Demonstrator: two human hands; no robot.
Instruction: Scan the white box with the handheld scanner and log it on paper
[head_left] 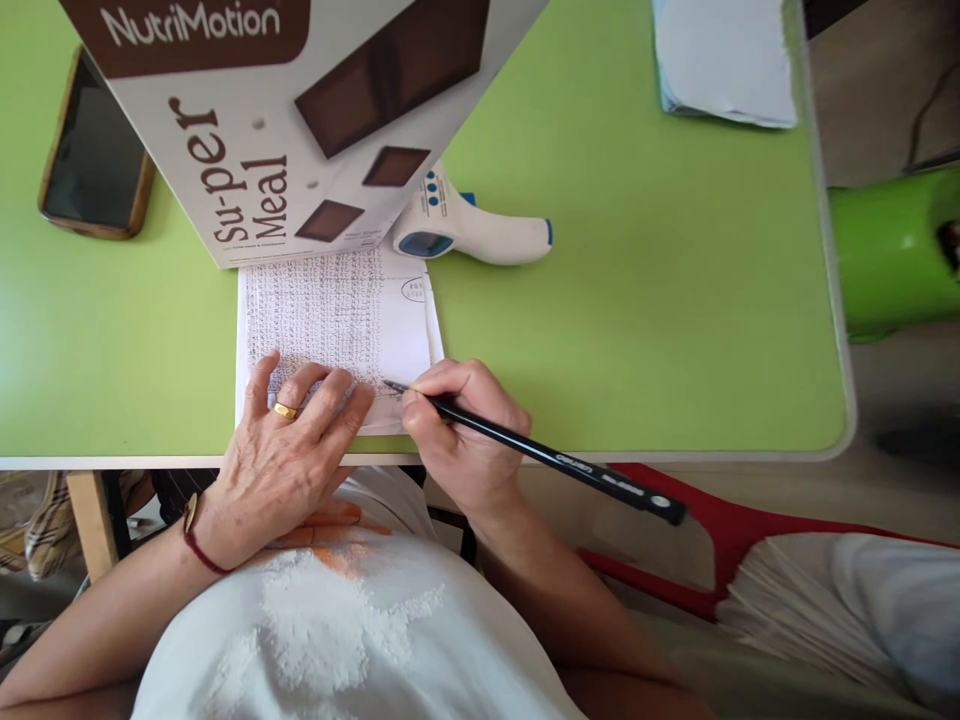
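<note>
My right hand [472, 430] is closed around a black pen [555, 455], whose tip rests on or just above a sheet of paper [405, 340]. Rows of small handwritten marks cover most of the sheet, and a partly visible oval is drawn at its right side. My left hand [300, 440], with a ring on one finger, lies on the lower part of the paper with its fingers stretched out. The sheet's top edge is hidden behind a white and brown box [262, 110] lettered "Su-per Meal". Other sheets lie beneath the page.
A white and blue handheld infrared thermometer [480, 230] lies right of the box. At the left is a phone [97, 150] in a brown case. Folded papers [724, 60] sit at the back right of the green table [637, 300]. A red chair [720, 540] stands right of me.
</note>
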